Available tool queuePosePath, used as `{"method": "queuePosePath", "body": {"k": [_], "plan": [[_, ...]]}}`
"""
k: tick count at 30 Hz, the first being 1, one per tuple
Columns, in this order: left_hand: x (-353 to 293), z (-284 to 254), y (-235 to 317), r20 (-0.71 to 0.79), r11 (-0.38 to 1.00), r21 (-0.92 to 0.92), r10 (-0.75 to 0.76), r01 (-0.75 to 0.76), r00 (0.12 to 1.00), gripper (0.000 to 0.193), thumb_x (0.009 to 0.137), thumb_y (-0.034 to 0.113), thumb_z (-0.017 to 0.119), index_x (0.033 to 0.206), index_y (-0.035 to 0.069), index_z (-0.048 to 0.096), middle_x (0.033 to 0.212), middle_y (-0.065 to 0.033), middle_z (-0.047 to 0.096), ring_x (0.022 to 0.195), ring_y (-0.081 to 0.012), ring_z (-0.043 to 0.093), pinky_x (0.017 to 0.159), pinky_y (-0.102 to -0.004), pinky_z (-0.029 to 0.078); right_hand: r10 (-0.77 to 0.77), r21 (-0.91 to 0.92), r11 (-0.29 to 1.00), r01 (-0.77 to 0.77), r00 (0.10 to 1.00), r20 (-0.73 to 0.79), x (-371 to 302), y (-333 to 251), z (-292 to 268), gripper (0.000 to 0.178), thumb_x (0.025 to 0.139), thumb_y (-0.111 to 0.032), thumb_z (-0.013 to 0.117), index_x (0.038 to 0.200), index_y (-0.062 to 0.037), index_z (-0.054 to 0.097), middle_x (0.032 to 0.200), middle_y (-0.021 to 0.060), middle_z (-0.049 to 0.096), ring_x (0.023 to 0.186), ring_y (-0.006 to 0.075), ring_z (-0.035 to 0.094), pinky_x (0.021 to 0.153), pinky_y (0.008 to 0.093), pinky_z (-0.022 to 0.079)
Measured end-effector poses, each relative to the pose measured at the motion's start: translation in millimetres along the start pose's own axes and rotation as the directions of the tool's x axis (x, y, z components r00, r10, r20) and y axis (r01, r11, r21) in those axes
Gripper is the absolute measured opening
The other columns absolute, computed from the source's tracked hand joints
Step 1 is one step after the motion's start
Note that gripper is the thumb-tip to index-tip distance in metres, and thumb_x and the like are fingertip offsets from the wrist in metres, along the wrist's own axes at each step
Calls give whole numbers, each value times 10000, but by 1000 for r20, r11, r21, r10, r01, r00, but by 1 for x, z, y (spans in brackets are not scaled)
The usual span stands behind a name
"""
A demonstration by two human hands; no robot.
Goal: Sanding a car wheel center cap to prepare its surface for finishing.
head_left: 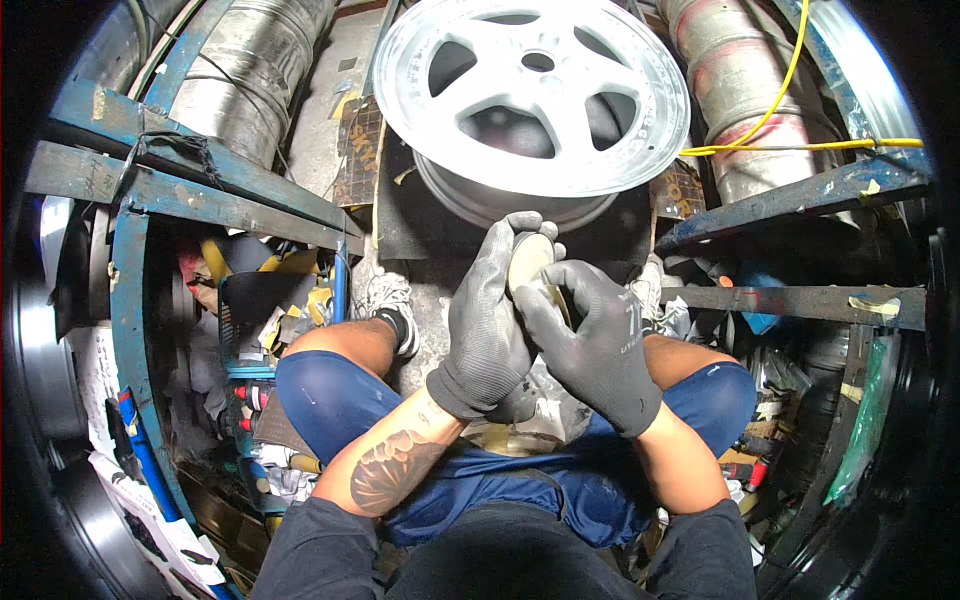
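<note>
Both my hands wear dark grey work gloves and meet in front of the wheel. My left hand (pixel 487 325) is wrapped round a small round sanding pad (pixel 527 262) with a pale yellowish face and a dark rim. My right hand (pixel 597 335) pinches at the pad's near right edge with thumb and forefinger. What lies under its fingertips is partly hidden. Just beyond the hands, a silver-white five-spoke car wheel rim (pixel 545 98) lies face up, tilted toward me, on a black-covered support (pixel 400 225).
Blue metal frames stand at left (pixel 250 205) and right (pixel 800 205). Large metal drums lie behind the left frame (pixel 245 85) and the right frame (pixel 735 95). A yellow cable (pixel 770 148) crosses at right. Scraps and tools crowd the shelves (pixel 290 335) beside my knees.
</note>
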State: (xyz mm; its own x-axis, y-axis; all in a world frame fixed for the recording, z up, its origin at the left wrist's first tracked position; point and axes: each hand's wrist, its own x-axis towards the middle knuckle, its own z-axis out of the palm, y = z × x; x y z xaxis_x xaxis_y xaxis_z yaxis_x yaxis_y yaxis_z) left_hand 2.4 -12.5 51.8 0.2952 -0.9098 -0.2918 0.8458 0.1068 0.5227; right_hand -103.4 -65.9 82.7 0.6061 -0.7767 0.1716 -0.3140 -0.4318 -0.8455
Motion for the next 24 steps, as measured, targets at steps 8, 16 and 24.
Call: {"method": "queuePosePath", "body": {"k": [8, 16, 24], "plan": [[-1, -2, -8, 32, 1000, 20, 12, -12, 999, 354, 1131, 295, 276, 1333, 63, 452, 1220, -67, 605, 1116, -143, 600, 988, -295, 493, -29, 64, 997, 33, 998, -52, -6, 6, 0, 99, 876, -79, 695, 874, 17, 669, 739, 120, 633, 665, 149, 606, 626, 316, 478], [-5, 2, -2, 107, 897, 386, 187, -214, 977, 379, 1124, 290, 285, 1284, 33, 513, 1201, -66, 584, 1107, -128, 561, 1001, -288, 451, -34, 82, 996, 40, 997, -75, -5, 5, 1, 116, 904, -91, 674, 863, 14, 652, 724, 100, 626, 663, 106, 572, 617, 302, 469], [-5, -2, -1, 157, 843, 449, 250, -295, 955, 364, 1118, 292, 329, 1292, 29, 511, 1221, -65, 585, 1143, -133, 566, 1009, -295, 462, -47, 70, 996, 56, 992, -114, 3, 4, 7, 99, 901, -82, 681, 890, 15, 669, 767, 91, 665, 702, 108, 609, 647, 295, 490]]}}
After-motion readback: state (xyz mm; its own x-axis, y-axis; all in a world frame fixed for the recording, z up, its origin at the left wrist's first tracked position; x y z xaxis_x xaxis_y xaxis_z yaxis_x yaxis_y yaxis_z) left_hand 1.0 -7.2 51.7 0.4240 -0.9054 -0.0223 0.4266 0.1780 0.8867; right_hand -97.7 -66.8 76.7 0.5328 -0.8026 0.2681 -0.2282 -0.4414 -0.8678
